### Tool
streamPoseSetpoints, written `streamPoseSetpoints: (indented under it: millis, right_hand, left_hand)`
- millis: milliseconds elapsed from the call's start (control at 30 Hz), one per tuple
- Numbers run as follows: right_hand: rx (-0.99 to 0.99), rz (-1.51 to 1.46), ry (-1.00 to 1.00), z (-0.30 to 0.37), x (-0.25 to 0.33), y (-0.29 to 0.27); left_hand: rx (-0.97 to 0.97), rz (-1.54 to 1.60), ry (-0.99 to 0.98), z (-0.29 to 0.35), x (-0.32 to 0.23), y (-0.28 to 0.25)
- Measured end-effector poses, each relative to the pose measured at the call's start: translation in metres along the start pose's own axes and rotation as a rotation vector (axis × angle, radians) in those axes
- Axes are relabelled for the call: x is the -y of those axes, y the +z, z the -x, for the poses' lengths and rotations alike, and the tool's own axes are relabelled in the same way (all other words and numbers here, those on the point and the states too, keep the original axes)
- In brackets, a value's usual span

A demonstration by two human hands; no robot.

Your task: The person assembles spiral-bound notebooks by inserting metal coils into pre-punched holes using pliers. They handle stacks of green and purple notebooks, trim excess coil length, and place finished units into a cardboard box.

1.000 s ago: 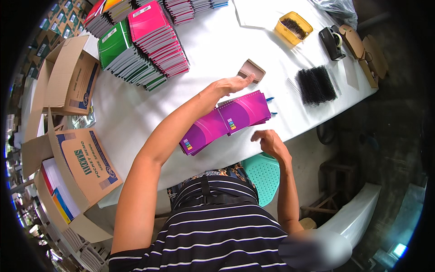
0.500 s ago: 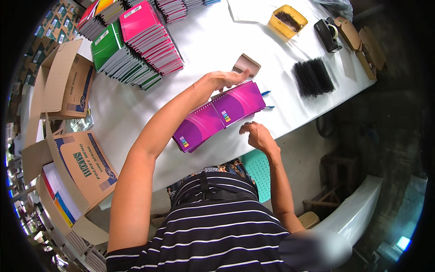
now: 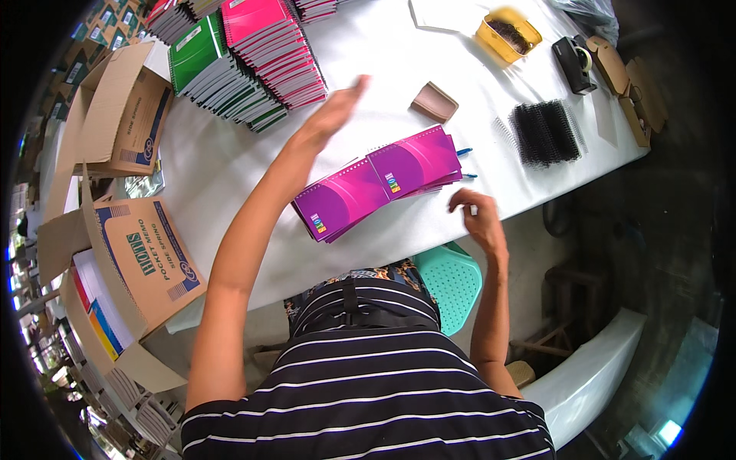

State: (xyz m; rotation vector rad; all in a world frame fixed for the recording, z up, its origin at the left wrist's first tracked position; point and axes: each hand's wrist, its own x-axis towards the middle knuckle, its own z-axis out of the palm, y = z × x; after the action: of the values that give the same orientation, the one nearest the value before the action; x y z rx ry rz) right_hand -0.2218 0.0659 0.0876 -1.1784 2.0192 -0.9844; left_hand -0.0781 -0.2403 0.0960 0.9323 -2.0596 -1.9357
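Note:
Side by side on the white-covered table lie two purple spiral-bound memo pads (image 3: pixel 337 201), with more purple covers beneath them. Two blue pen-like tips (image 3: pixel 464 152) stick out at their right end. My left hand (image 3: pixel 331 115) is over the table beyond the pads, near the pink notebook stack (image 3: pixel 280 57); it is blurred, its fingers stretched out and nothing seen in them. Off the pads' right end, by the table's front edge, hovers my right hand (image 3: pixel 480 218), its fingers loosely bent and apart, touching nothing. A small brownish-pink block (image 3: pixel 435 102) lies behind the pads.
A green notebook stack (image 3: pixel 207 65) stands at the far left, with cardboard boxes (image 3: pixel 149 253) along the left side. To the right are black binding coils (image 3: pixel 544 133), a yellow tub (image 3: pixel 506 34) and a black tape dispenser (image 3: pixel 573 65). A turquoise stool (image 3: pixel 452 287) is below the table edge.
My left hand has left the far edge of the memo pads and swung left toward the notebook stacks. My right hand has drawn away to the right. The view has shifted slightly.

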Motion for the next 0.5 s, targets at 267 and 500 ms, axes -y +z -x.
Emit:
streamPoseSetpoints:
  millis: [267,500]
  right_hand:
    - [-0.450,-0.396,0.143,-0.032,-0.050,-0.010]
    - [-0.116,0.228,-0.087,-0.070,-0.081,0.003]
  left_hand:
    - [-0.668,0.663,-0.145,0.197,0.135,0.008]
    - [-0.435,0.991,-0.355,0.208,0.159,0.069]
